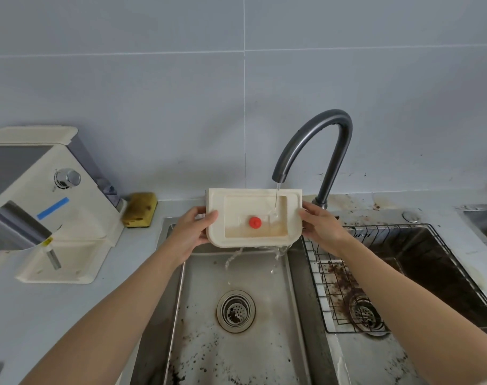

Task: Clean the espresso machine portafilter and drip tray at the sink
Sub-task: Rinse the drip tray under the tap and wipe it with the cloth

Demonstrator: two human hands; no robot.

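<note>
I hold a cream plastic drip tray (220, 201) over the left sink basin (264, 276), tilted toward me. My left hand (193, 229) grips its left edge and my right hand (321, 225) grips its right edge. A red float knob (255, 222) stands in the tray's recess, where brownish water pools. A thin stream from the dark curved faucet (317, 140) falls into the tray's right side. Water spills off the tray's near edge into the basin. No portafilter is in view.
A cream espresso machine (42, 195) stands on the counter at left, with a yellow sponge (140, 209) beside it. The left basin has a drain strainer (236, 311) and coffee specks. The right basin (420, 262) holds a black wire rack (333, 295) and coffee grounds.
</note>
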